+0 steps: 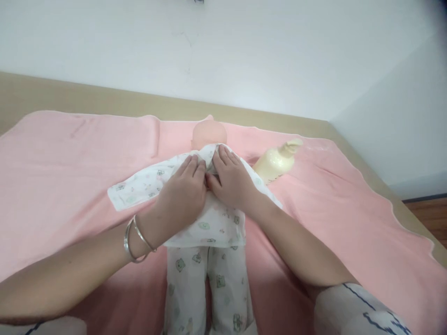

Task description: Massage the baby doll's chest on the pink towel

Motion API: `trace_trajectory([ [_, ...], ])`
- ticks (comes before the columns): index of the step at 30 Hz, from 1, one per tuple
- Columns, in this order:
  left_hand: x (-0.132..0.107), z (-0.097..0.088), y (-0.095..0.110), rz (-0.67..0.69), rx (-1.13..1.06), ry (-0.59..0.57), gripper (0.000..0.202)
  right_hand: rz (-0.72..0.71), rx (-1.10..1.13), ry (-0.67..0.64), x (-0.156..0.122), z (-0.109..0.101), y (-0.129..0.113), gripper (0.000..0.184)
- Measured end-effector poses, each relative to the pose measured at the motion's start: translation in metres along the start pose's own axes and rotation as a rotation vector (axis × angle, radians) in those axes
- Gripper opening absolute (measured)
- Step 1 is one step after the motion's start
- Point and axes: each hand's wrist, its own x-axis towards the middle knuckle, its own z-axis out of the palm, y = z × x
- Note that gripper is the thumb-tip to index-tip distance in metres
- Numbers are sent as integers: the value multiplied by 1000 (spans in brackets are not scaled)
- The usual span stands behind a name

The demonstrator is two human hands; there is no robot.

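Printed top (204, 228): on the doll (209, 132), over its chest, sleeves spread to both sides, hem overlapping the trousers (188, 291).
Handling: likely light, soft and limp; should crease readily. Take hold at the neckline edges or hem.
Left hand (185, 188): fingers extended on the upper front; pinch on cloth cannot be confirmed.
Right hand (233, 179): fingers flat near the neckline; grip likewise unclear.
Bottle (275, 164): beside the right-side sleeve.
Pink blanket (70, 163): beneath, covering most of the worktop (24, 88).
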Motion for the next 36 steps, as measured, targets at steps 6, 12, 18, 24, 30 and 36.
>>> trace_trajectory([
  [6,2,-4,0,-27,-123,-60,57,-18,-110,-31,-3,-6,-1,64],
  [12,22,-8,-17,-123,-282,-103,48,-7,-344,-31,-24,-15,-30,59],
  [18,22,12,-28,-126,-238,39,54,-9,-329,-52,-23,-16,-31,59],
  [24,12,6,-12,-139,-142,7,59,66,-122,-66,-8,-11,-15,66],
  [30,0,-11,3,-52,-174,4,52,34,16,-209,7,-30,9,60],
  [36,13,-4,-9,-156,-277,-75,62,60,-199,-121,-5,-30,-8,56],
])
